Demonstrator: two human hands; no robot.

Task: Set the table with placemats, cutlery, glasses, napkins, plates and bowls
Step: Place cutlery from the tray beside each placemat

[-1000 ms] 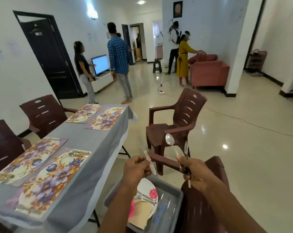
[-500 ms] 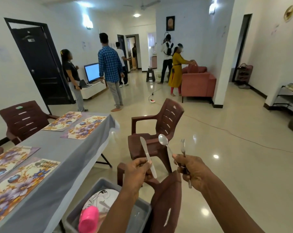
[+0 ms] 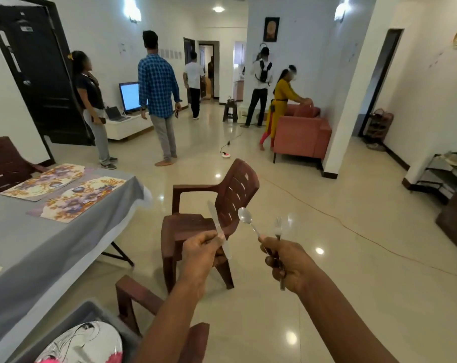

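In the near middle, your left grip (image 3: 201,254) clamps one knife (image 3: 213,215). Your right grip (image 3: 291,262) clamps one spoon (image 3: 245,215) and one fork (image 3: 278,226).

Both forearms stretch forward, hands apart. The left hand (image 3: 200,251) curls its fingers round a knife (image 3: 213,217). The right hand (image 3: 287,260) grips a spoon (image 3: 245,215) and fork (image 3: 277,226), heads up.

Bright indoor scene lit by wall lamps (image 3: 132,9) and a ceiling light (image 3: 218,9), glare spots on glossy floor (image 3: 319,250), strong wide-angle edge bending, overall soft focus.
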